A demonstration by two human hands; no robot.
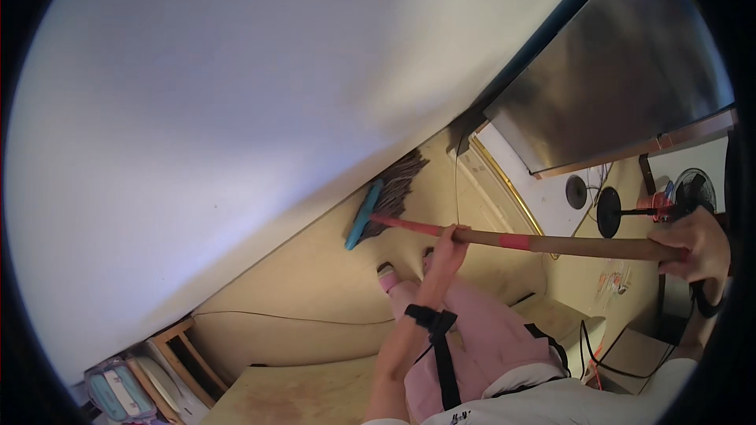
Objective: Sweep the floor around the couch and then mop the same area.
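Observation:
A mop stretches across the view on a long wooden handle [579,246] with red bands. My left hand [451,242] is wrapped round the handle's lower part. Near the upper end, at the far right, my right hand [694,245] grips it with the fingers closed. The mop's teal head bar [364,214] and dark stringy strands [403,189] lie on the tan floor [315,267], close against the foot of the white wall [260,110]. Both hands are well apart on the handle.
My feet, in pink-and-dark shoes [386,271], stand just behind the mop head. A thin cable [291,316] crosses the floor. A wooden tabletop [307,393] and a rack with containers [118,393] are lower left. A black stand fan [693,189] stands right, below a metallic panel [606,71].

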